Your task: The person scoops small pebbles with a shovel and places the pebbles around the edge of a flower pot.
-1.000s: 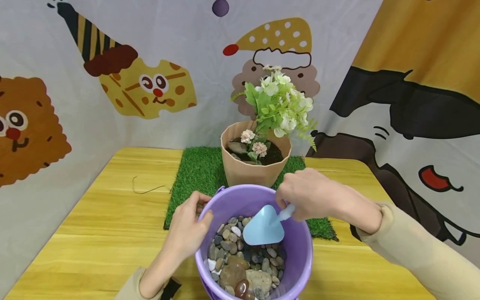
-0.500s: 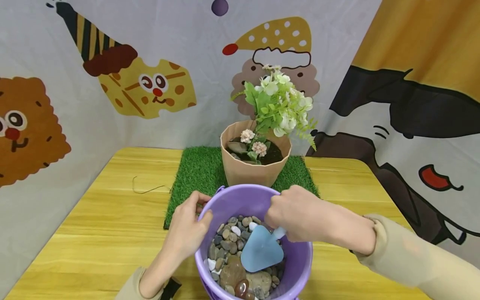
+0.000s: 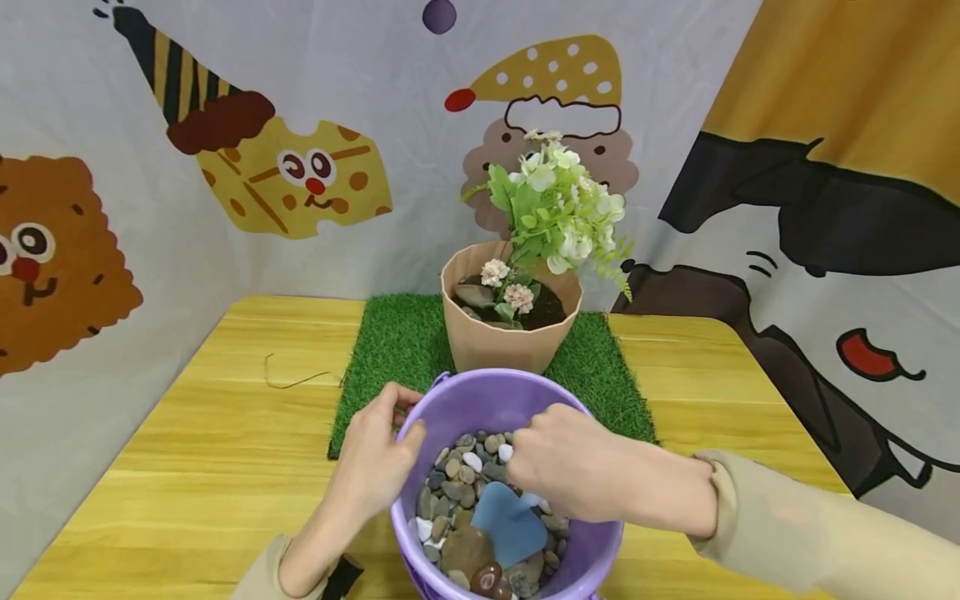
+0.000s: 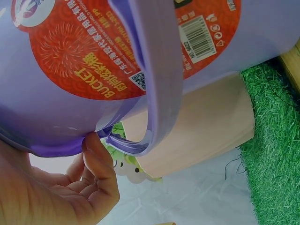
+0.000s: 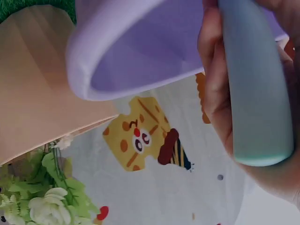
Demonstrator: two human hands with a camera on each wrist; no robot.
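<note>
Head view, lower centre: I see the shovel (image 3: 513, 527) slanting down-left from the nearer right hand (image 3: 566, 463), curled round its handle (image 5: 258, 93), over pebbles (image 3: 453, 487) in the bucket (image 3: 480, 408); contact is hard to judge. The left hand (image 3: 378, 454) pinches the rim (image 3: 495, 374).

Bucket (image 3: 487, 407): purple, red-labelled, upright | Stones (image 3: 467, 546): smooth, grey, brown, some white, heaped across bucket's bottom | Trowel (image 3: 508, 525): light blue, slanting, inside bucket, low over stones

Table (image 3: 187, 467) holds turf (image 3: 393, 342), strand (image 3: 285, 386), apparently bucket (image 3: 480, 398).
</note>
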